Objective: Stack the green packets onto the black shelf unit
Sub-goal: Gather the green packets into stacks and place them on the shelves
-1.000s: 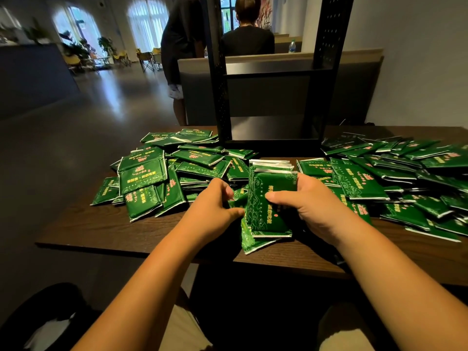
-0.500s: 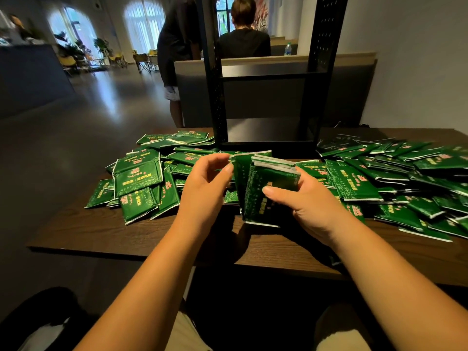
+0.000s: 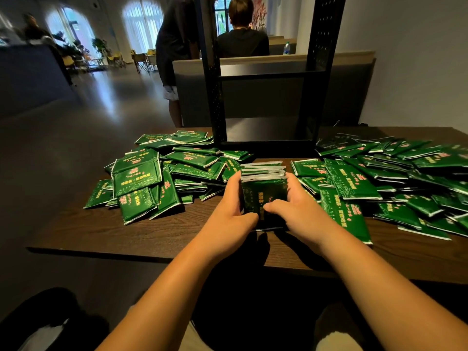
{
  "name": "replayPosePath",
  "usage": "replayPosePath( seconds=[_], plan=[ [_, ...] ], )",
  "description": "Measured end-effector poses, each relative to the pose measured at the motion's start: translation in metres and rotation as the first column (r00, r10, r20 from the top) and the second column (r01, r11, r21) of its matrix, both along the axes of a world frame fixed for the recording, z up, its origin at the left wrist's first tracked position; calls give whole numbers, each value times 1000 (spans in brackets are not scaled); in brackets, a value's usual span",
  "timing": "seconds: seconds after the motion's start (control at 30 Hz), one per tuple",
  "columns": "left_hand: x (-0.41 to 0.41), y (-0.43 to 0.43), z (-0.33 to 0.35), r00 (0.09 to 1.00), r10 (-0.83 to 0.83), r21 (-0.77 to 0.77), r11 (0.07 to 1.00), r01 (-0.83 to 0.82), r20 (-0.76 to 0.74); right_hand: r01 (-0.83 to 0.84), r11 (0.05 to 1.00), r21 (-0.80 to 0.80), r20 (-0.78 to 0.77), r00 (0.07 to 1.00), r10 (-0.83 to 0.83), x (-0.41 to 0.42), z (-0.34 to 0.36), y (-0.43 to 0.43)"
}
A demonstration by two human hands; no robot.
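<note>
- Hands both grip one bundle: left hand (image 3: 233,198) clamps its left side, right hand (image 3: 296,206) its right side, and both thumbs lie across the near face.
- The bundle (image 3: 263,188) of green packets stands on edge on the counter (image 3: 152,236), white sealed edges up, between the two loose heaps.
- I read the two-sided squeeze as squaring the packets so they travel as one block. Resting the bottom edges on the counter helps level them.
- The top edges look slightly stepped, so I judge the squaring is not finished.
- The black shelf unit (image 3: 266,77) stands at the far side of the counter, straight ahead of the bundle, near it but apart. Its open front faces me, so the path is a lift and a reach forward.
- The left pile (image 3: 152,178) and right pile (image 3: 379,173) lie flat and overlapping on either side of the unit, within reach for later grabs.
- I see no packet on the shelf boards in view, so I judge most of the task remains.
- Risk, as I judge it: the wrappers look glossy, so the middle packets could slide out if the squeeze slackens.
</note>
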State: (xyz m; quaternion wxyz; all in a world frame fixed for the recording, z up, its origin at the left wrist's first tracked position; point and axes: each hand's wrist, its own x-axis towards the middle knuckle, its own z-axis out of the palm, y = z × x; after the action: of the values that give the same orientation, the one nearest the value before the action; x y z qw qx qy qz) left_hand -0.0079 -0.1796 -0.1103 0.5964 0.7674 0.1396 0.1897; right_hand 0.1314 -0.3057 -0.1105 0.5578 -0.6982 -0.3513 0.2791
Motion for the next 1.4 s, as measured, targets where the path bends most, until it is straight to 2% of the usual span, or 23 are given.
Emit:
replayPosePath(
  seconds=[0.2,0.27,0.37,0.5,0.6,0.67,0.73,0.87,0.93,1.23,1.4],
  plan=[
    [3,-5,0,999,10,87,996,-6,-39,0,996,-94,56,998,5,1,-3,0],
    [3,-4,2,999,30,94,995,-29,-11,7,997,-82,100,995,1,3,1,-1],
    [3,-4,10,1000,-14,112,994,14,4,19,1000,-10,75,997,-18,8,10,-2],
    [15,-8,31,994,-8,329,944,-28,108,102,992,72,-4,995,-102,14,34,6],
    [27,-6,51,986,58,460,879,-125,156,129,992,-4,108,986,-128,16,56,13],
    [34,-2,63,988,99,516,844,-145,115,107,991,-74,175,980,-93,17,72,13],
    [41,3,78,989,137,551,821,-149,64,74,994,-82,179,982,-59,20,90,11],
    [55,12,109,978,208,535,826,-176,1,61,998,-25,199,978,-55,35,124,9],
    [60,14,127,975,221,537,823,-183,-5,74,997,26,159,984,-77,42,139,11],
    [101,25,230,922,196,562,744,-361,333,178,919,353,61,975,-213,90,238,21],
    [128,28,280,871,170,572,694,-437,461,183,873,452,119,957,-263,113,295,25]
  ],
)
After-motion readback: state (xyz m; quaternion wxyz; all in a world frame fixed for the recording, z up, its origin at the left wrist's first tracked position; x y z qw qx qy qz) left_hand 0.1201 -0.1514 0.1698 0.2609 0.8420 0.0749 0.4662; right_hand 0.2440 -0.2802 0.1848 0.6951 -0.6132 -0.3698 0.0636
